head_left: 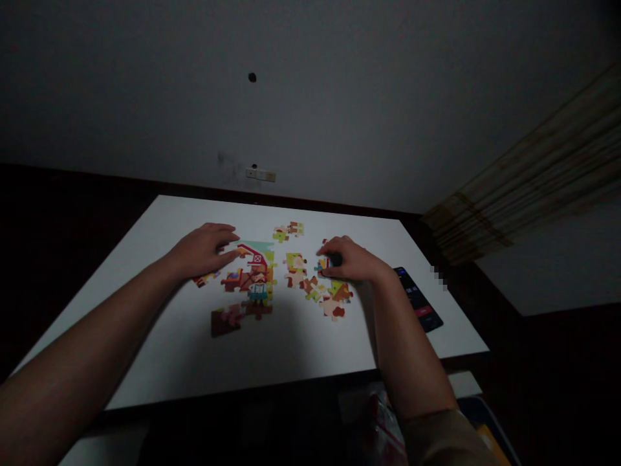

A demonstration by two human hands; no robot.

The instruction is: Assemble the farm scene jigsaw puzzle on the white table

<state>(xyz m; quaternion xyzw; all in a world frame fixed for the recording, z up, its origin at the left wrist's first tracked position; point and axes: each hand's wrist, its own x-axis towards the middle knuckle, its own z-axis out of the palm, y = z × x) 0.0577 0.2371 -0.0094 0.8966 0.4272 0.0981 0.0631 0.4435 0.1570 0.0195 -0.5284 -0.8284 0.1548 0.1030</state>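
A partly joined jigsaw puzzle (259, 275) lies on the white table, showing a red barn and a figure in blue overalls. My left hand (206, 249) rests at its upper left edge, fingers stretched out and thumb apart, covering some of the pieces there. To the right, my right hand (353, 259) bends its finger and thumb around a blue and yellow puzzle piece (323, 265); its far side is hidden by the hand. Just below this hand lies a cluster of loose puzzle pieces (334, 304). Further pieces (295, 268) sit between the hands.
Two or so pieces (288, 230) lie toward the back of the white table (160, 362). A phone (418, 299) lies beside my right forearm. Behind the table stands a wall with sockets (261, 175); a curtain (524, 168) hangs at the right.
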